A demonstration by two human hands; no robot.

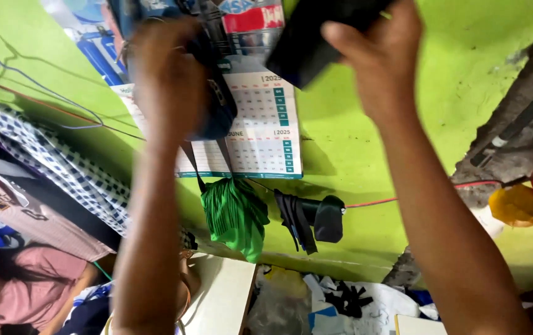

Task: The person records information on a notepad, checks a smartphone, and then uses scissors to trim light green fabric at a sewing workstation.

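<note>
Green wall (365, 142), calendar (263, 124); both hands raised, right hand (378, 56) gripping dark cloth (316, 31).

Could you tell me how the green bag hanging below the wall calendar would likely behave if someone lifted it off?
The green bag hangs crumpled in soft folds, so it is probably floppy and would sag in the hand. It looks thin and nearly empty, so likely light. Bunched against the wall beside the dark hanging pouch, it might brush that when pulled.
</note>
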